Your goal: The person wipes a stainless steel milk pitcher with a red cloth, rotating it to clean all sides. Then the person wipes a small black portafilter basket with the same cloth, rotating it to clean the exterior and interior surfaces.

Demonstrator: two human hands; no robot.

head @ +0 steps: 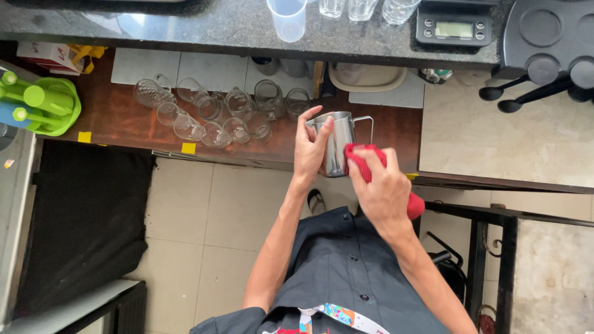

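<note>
Head view: steel milk pitcher (pixel 338 145) gripped around body by left hand (pixel 311 150), fingers curled closed on it. Red cloth (pixel 370 162) clutched in closed right hand (pixel 383 188), pressed against pitcher side. Wiping step judged under way. Next move judged: pitcher rotated, unwiped side presented. Upturned glasses (pixel 210 111) left of left hand.

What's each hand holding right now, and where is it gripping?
The left hand grips the steel milk pitcher around its body, opposite the handle. The right hand holds a red cloth, pressed against the pitcher's side.
</note>
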